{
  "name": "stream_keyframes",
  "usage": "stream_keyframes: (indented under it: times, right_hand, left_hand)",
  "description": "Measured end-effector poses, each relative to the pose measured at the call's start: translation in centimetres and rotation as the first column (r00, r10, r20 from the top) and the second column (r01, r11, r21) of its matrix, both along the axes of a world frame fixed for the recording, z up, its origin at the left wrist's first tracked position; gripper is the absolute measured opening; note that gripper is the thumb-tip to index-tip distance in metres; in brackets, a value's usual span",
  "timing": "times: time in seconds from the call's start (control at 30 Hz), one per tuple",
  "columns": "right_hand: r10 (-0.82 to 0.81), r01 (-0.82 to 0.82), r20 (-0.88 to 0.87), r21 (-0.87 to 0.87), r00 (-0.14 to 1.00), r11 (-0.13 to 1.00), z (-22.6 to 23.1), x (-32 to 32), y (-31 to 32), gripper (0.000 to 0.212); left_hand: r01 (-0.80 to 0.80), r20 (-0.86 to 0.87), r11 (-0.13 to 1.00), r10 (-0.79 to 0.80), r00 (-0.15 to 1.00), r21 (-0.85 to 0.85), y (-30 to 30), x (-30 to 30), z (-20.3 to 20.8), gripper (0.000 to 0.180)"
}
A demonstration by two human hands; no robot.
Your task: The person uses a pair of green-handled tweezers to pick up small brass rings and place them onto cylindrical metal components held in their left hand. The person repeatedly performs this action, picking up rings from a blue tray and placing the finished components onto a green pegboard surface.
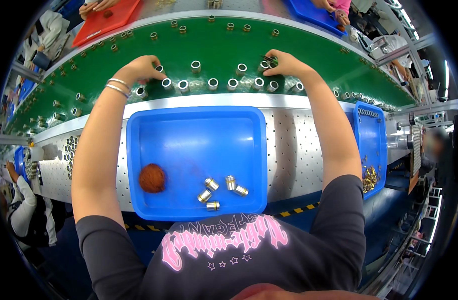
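Observation:
Both my arms reach forward over a green conveyor belt (209, 40) where short, hollow metal sleeves stand upright. My left hand (144, 69), with two bangles at its wrist, has thumb and forefinger closed around a metal sleeve (159, 69); another sleeve (167, 84) stands just beside the thumb. At the right, my right hand (285, 64) curls its thumb and forefinger around a second metal sleeve (263, 65). A thin dark thing, too small to name, shows at those fingers. Between my hands several sleeves (213, 84) stand apart on the belt.
Before me, a blue tray (196, 112) holds a reddish-brown fibre ball (152, 178) and several metal fittings (211, 184). Another blue tray (384, 150) at the right carries small brass-coloured parts. Across the belt, other people's hands work over a red tray (106, 25) and a blue one (309, 17).

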State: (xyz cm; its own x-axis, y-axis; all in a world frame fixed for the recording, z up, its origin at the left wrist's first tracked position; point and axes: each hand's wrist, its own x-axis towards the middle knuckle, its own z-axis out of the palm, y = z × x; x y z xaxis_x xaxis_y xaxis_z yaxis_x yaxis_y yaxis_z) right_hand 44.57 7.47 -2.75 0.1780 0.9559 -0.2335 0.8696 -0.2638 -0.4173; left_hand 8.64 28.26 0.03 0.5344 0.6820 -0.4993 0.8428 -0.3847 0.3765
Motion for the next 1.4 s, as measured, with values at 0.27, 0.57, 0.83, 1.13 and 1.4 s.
stream_keyframes:
  times: [0.27, 0.57, 0.83, 1.13, 1.4]
  right_hand:
    - [0.101, -0.094, -0.179, 0.049, 0.979, 0.994, -1.2, -6.6, 4.2, 0.072]
    - [0.174, -0.127, -0.234, 0.203, 0.957, 0.971, -1.3, -10.5, 5.8, 0.059]
    - [0.188, -0.139, -0.221, 0.220, 0.957, 0.966, 1.3, -14.0, 5.9, 0.051]
    - [0.250, -0.202, -0.285, 0.187, 0.925, 0.961, 7.2, -26.3, 7.3, 0.055]
    - [0.563, -0.508, -0.235, 0.256, 0.792, 0.822, 1.9, -38.9, 10.4, 0.056]
  left_hand:
    - [0.087, 0.202, 0.994, -0.072, 0.977, -0.068, -1.7, 5.1, -2.1, 0.044]
    - [0.223, 0.362, 0.942, -0.305, 0.881, 0.251, -5.5, 8.5, -3.4, 0.053]
    - [0.203, 0.362, 0.942, -0.293, 0.885, 0.266, -5.4, 5.2, -1.3, 0.046]
    - [0.079, 0.387, 0.841, -0.328, 0.862, 0.535, -6.5, -8.3, 3.7, 0.038]
    - [-0.063, 0.321, 0.916, -0.074, 0.944, 0.397, -8.6, -22.4, 1.1, 0.041]
